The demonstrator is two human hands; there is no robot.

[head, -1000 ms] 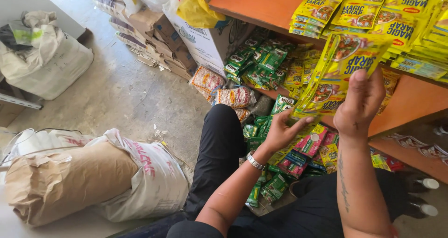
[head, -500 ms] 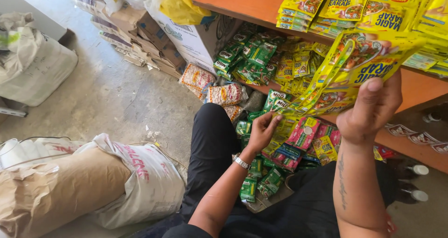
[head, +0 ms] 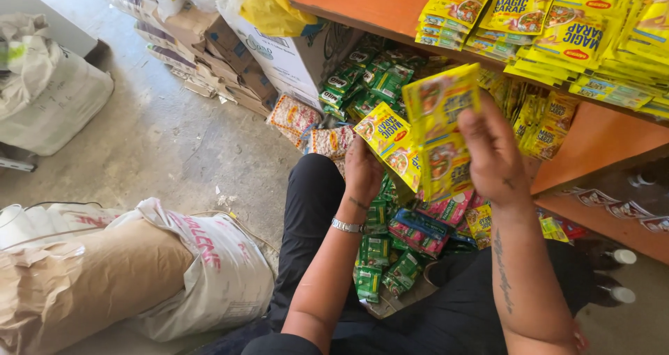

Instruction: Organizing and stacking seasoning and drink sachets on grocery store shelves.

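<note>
Concrete floor (head: 160, 146), orange shelf (head: 376, 3) upper right. Frame centre: right hand (head: 491, 153) and left hand (head: 364, 170) both pinch a yellow sachet strip (head: 432, 128), fingers closed on it. Green sachets (head: 380, 264) below.

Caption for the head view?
Both hands, left and right, hold a strip of yellow sachets above green sachets.
</note>
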